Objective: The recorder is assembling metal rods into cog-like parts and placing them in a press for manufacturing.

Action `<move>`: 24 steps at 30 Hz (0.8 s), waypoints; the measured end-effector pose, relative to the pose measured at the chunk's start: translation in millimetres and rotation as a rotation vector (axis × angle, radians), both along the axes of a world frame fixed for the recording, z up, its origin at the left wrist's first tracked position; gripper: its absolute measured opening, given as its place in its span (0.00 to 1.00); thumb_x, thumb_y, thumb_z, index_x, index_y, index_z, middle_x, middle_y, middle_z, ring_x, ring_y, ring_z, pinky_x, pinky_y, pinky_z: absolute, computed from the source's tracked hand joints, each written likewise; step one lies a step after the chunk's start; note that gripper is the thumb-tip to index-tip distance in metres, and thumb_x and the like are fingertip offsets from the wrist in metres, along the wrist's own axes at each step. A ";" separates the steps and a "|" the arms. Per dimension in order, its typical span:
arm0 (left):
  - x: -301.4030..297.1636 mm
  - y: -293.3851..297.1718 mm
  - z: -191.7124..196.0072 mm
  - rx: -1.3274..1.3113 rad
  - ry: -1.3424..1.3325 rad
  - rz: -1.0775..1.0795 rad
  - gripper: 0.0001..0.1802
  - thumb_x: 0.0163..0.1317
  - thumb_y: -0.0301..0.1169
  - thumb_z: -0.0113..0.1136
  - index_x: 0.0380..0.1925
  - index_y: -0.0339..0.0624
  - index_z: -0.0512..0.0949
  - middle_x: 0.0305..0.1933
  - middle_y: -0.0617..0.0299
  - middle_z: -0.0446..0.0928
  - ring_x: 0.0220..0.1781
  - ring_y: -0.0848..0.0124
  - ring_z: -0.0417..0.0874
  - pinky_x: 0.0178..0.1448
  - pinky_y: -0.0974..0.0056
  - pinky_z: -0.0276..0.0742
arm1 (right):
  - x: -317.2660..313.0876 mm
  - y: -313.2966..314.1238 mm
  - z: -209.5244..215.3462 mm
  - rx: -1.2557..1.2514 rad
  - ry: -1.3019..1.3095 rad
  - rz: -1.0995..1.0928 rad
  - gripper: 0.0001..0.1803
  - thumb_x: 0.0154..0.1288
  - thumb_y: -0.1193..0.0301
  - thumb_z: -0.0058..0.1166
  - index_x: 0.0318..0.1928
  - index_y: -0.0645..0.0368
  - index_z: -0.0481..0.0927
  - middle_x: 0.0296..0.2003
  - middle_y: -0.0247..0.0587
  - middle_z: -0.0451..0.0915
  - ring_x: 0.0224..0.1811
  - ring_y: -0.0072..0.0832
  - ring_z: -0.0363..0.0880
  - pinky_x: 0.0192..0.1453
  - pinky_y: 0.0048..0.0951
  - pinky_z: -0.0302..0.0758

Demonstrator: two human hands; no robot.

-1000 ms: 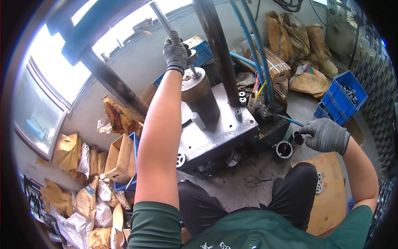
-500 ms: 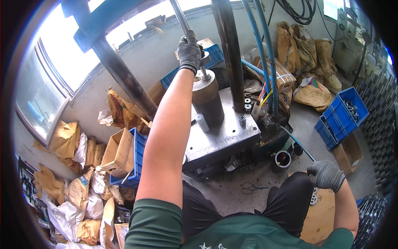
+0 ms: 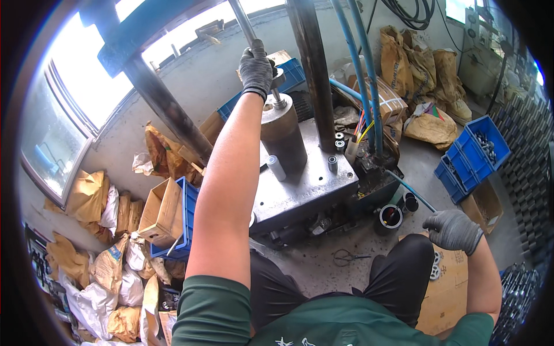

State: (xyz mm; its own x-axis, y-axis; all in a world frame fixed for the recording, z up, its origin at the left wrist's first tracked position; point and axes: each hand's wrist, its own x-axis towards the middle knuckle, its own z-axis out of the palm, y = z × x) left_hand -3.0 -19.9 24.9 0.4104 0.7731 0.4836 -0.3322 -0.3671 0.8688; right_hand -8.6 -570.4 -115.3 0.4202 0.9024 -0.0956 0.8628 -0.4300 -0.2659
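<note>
In a grey knitted glove, my left hand (image 3: pixel 255 72) is closed around the upright steel rod (image 3: pixel 242 22) of a press. Just below and right of it, a metal ring (image 3: pixel 279 78) sits around the rod, partly hidden by the fingers. The rod's lower end meets the top of a thick steel cylinder (image 3: pixel 284 135) on the press bed (image 3: pixel 306 193). My right hand (image 3: pixel 456 230), also gloved, is closed on the end of a blue lever (image 3: pixel 411 189) that slopes down toward me. A short grey sleeve (image 3: pixel 276 168) stands on the bed near the cylinder.
Dark columns (image 3: pixel 314 75) flank the cylinder. Small bushings (image 3: pixel 333 164) stand at the bed's right. Black pots (image 3: pixel 390 219) and pliers (image 3: pixel 351 257) are on the floor. Blue crates (image 3: pixel 476 153) hold metal parts at right; sacks (image 3: pixel 107 268) pile up at left.
My right hand and the lever's end have risen slightly away from me. The whole view has shifted a little; my left hand stays on the rod by the ring.
</note>
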 end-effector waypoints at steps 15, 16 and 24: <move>-0.7 0.5 -0.1 0.025 0.029 0.018 0.30 0.77 0.60 0.51 0.37 0.40 0.74 0.21 0.60 0.76 0.16 0.72 0.77 0.20 0.64 0.79 | 4.7 4.4 6.3 0.091 0.053 -0.139 0.14 0.60 0.68 0.58 0.43 0.60 0.89 0.39 0.49 0.88 0.43 0.48 0.87 0.52 0.44 0.83; -0.1 -0.9 -0.5 0.021 0.028 0.013 0.30 0.77 0.60 0.51 0.37 0.40 0.74 0.21 0.60 0.76 0.16 0.72 0.77 0.20 0.64 0.79 | 4.8 0.9 3.7 0.011 0.022 -0.075 0.13 0.60 0.69 0.58 0.43 0.59 0.89 0.39 0.49 0.88 0.43 0.48 0.87 0.52 0.44 0.83; 1.7 4.9 -5.9 0.021 -0.022 -0.005 0.30 0.74 0.61 0.56 0.35 0.41 0.74 0.18 0.62 0.74 0.16 0.71 0.78 0.19 0.63 0.79 | 3.3 0.4 1.2 0.068 0.024 -0.084 0.13 0.59 0.71 0.57 0.42 0.59 0.89 0.37 0.50 0.87 0.42 0.49 0.87 0.51 0.44 0.83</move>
State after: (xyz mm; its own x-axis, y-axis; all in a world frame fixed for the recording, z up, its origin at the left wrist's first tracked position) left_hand -1.3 -14.9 19.0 0.4031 0.7610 0.5083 -0.3527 -0.3833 0.8536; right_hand -5.2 -570.1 -114.1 0.4926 0.8690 -0.0461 0.8176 -0.4803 -0.3174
